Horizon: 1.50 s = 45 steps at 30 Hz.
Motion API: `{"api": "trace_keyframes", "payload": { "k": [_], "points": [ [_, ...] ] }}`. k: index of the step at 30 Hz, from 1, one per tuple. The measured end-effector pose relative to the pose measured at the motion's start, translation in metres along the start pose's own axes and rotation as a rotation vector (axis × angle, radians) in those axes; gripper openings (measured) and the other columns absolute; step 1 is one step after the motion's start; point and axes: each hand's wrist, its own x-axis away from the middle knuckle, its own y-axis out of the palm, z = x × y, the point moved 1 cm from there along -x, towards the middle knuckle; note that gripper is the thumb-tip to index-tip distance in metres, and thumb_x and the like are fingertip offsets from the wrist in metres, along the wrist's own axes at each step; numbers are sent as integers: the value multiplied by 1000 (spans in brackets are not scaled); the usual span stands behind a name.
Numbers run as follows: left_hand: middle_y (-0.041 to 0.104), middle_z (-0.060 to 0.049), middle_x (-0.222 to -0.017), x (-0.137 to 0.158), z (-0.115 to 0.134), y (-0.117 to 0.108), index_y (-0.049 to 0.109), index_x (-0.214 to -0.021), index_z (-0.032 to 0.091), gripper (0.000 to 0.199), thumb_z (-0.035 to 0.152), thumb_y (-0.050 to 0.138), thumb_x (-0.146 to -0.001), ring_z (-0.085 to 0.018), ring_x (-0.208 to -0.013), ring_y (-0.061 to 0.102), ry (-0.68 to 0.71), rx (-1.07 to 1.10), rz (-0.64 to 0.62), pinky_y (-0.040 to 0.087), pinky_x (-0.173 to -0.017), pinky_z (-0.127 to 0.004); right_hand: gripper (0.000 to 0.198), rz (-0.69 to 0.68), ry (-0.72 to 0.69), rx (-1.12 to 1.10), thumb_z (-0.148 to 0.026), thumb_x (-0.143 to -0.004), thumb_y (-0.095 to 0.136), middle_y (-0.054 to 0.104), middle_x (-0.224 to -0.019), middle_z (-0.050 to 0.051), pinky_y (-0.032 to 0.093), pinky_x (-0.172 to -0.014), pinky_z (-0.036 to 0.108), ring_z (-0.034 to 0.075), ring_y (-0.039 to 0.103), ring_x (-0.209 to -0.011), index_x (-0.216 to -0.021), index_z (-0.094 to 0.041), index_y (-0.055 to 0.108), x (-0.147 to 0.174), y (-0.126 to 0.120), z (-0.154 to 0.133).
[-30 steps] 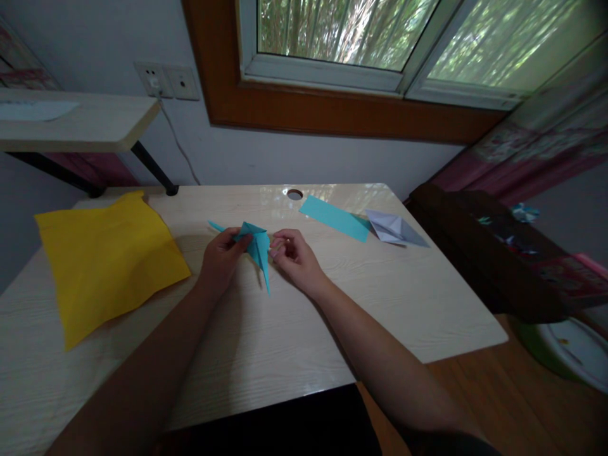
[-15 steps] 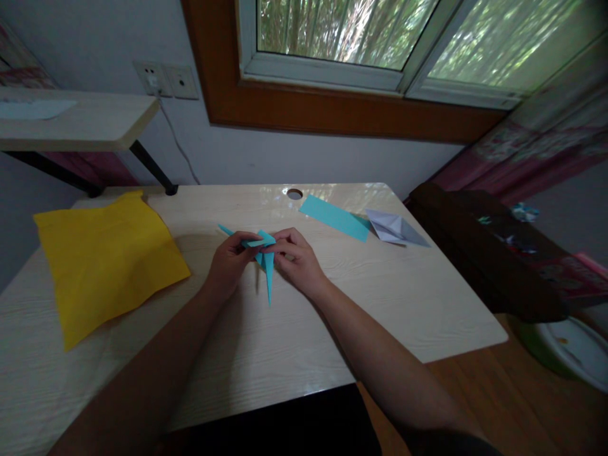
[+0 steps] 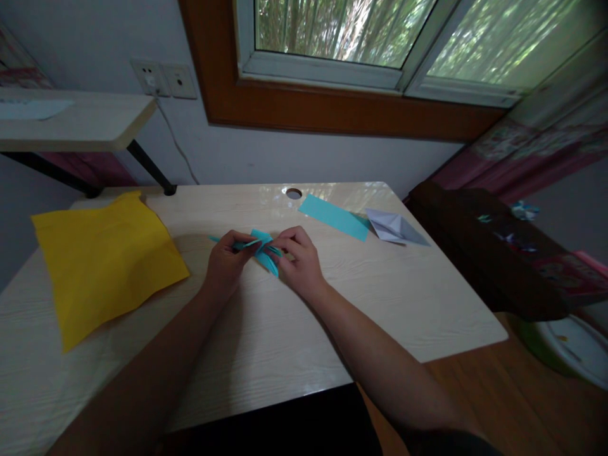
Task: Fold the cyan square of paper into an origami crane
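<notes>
Between my two hands, above the middle of the desk, is a folded piece of turquoise paper (image 3: pixel 261 238) with several pointed flaps. My left hand (image 3: pixel 227 261) pinches its left part between thumb and fingers, and a thin tip sticks out past the knuckles. On the other side my right hand (image 3: pixel 300 256) has its fingertips closed on the right-hand flaps. Fingers cover part of the folds, so the paper's full shape is hidden.
A yellow sheet (image 3: pixel 107 266) lies on the left of the desk (image 3: pixel 294 335). Behind my right hand are a turquoise paper strip (image 3: pixel 334 217) and a folded pale paper boat-like shape (image 3: pixel 394 227). A raised shelf (image 3: pixel 109 120) stands at the back left.
The long point that hung down toward me has swung up to the right and is now by my right fingers. The turquoise paper is turned slightly; both hands stay nearly in place.
</notes>
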Motion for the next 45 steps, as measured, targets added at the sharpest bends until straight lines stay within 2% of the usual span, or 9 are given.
{"api": "trace_keyframes", "payload": {
  "k": [5, 14, 20, 24, 27, 29, 31, 38, 45],
  "points": [
    [72, 0, -83, 0, -1, 0, 72, -83, 20, 31, 40, 91, -69, -15, -76, 63, 31, -7, -4, 49, -73, -26, 8, 53, 71, -66, -29, -96, 67, 59, -94, 3, 51, -70, 31, 16, 57, -84, -89, -24, 68, -1, 4, -3],
    [75, -1, -87, 3, 1, 4, 72, -81, 20, 30, 39, 91, -68, -17, -81, 68, 87, -14, -11, 52, -75, -27, 5, 62, 66, -128, -27, -94, 68, 60, -103, 5, 53, -74, 32, 18, 59, -94, -90, -24, 65, -4, 4, -8],
    [75, -1, -90, 4, 4, 6, 72, -78, 20, 25, 33, 91, -69, -15, -80, 67, 108, 90, -51, 52, -73, -26, 13, 81, 193, -270, -33, -94, 66, 64, -97, 5, 50, -79, 35, 18, 61, -92, -85, -24, 66, -4, 6, -3],
    [75, -2, -90, 4, 4, 7, 72, -78, 21, 25, 33, 91, -68, -15, -81, 67, 95, 105, -55, 52, -73, -26, 18, 104, 336, -421, -41, -91, 69, 65, -103, 4, 48, -78, 34, 19, 60, -92, -86, -24, 65, -2, 10, 1],
    [75, -3, -92, 4, 7, 7, 72, -78, 20, 27, 37, 90, -69, -16, -82, 67, 89, 56, -52, 52, -73, -27, 26, 96, 473, -557, -48, -87, 73, 62, -88, 1, 43, -67, 30, 16, 54, -75, -89, -25, 61, -1, 14, 4],
    [74, -2, -88, 4, 9, 7, 72, -78, 20, 27, 40, 89, -71, -16, -80, 66, 85, 5, -47, 52, -74, -28, 31, 88, 536, -572, -52, -85, 74, 54, -74, -3, 38, -61, 28, 14, 47, -66, -87, -25, 59, 0, 15, 6],
    [73, -1, -84, 4, 10, 6, 72, -79, 21, 27, 41, 88, -72, -16, -78, 64, 82, -46, -43, 50, -73, -27, 34, 84, 558, -557, -55, -85, 74, 48, -68, -4, 34, -58, 28, 14, 43, -63, -86, -25, 58, 1, 15, 8],
    [73, 0, -85, 4, 6, 7, 72, -80, 21, 25, 39, 89, -73, -16, -80, 64, 82, -16, -56, 50, -75, -26, 34, 110, 562, -558, -54, -84, 75, 46, -67, -5, 32, -56, 27, 13, 40, -61, -90, -25, 58, 0, 14, 8],
    [71, 1, -83, 3, 2, 8, 69, -76, 21, 25, 36, 90, -73, -14, -77, 62, 42, 62, -79, 50, -75, -26, 40, 160, 627, -647, -54, -78, 79, 50, -69, -5, 34, -56, 27, 13, 43, -62, -85, -25, 54, 0, 16, 10]
  ]
}}
